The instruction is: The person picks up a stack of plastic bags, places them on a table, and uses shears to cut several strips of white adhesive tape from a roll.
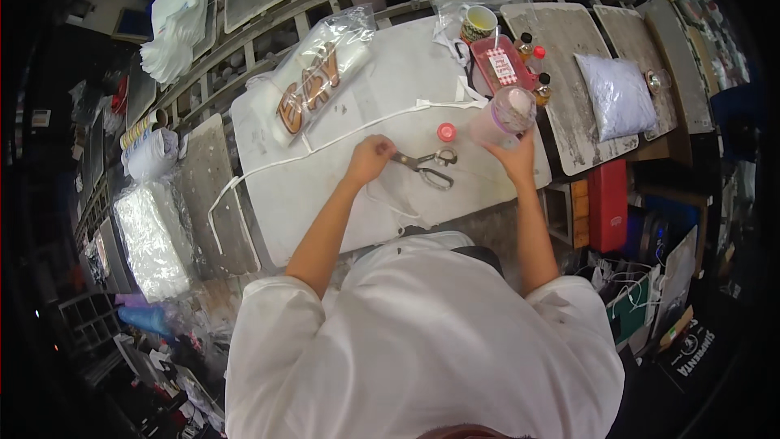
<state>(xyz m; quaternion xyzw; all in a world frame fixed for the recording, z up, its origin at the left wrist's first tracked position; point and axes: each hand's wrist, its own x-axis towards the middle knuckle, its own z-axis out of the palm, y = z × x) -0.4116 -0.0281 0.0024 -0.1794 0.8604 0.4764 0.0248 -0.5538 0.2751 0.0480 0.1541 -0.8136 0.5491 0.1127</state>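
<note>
My right hand (517, 156) is wrapped round the lower part of a translucent pinkish plastic jar (490, 125) with a rounded clear top, at the right of the white-covered table. My left hand (371, 156) is closed near the table's middle, its fingertips pinched together beside the blade end of a pair of scissors (424, 168). Whether those fingers hold anything is too small to make out. The scissors lie with their handles toward the right. Between the hands and just beyond the scissors stands a small red cap (446, 132).
A white power cord (349, 128) crosses the table beyond my hands. Farther back lies a clear bag with brown lettering (313, 85). At the right are a red tray (485, 61), small bottles (543, 85), a mug (478, 23) and a bag of white material (615, 96).
</note>
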